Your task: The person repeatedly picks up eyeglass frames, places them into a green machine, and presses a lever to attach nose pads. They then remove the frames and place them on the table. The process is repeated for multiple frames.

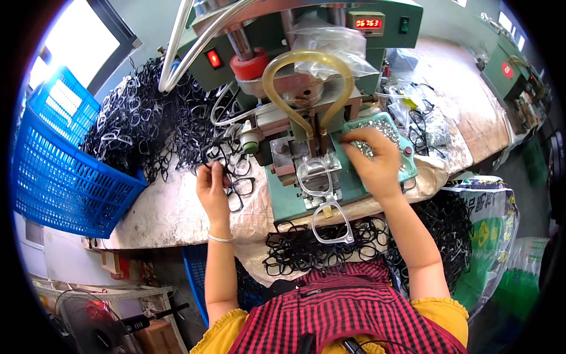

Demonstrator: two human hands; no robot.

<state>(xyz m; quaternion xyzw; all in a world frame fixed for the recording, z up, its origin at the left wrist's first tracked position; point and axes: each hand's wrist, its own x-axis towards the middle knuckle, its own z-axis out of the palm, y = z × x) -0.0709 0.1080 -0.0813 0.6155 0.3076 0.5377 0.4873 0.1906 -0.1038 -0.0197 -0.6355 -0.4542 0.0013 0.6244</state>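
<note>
A clear eyeglass frame (335, 221) sits in the press, one rim under the upright metal jaws (318, 143) and the other hanging over the front edge. My left hand (213, 186) is left of the press with its fingers closed on a black eyeglass frame (242, 186). Just right of the jaws, my right hand (375, 160) has thumb and fingers drawn together; whatever is between the fingertips is too small to make out. Beneath that hand lies a pale green tray (408, 172) of small shiny metal parts (361, 147).
Black eyeglass frames (147, 112) pile up at the back left beside blue baskets (71, 171). More dark frames (324, 245) lie along the front edge by my lap. A yellowish hose (295, 56) loops above the jaws. A fan (88, 321) stands lower left.
</note>
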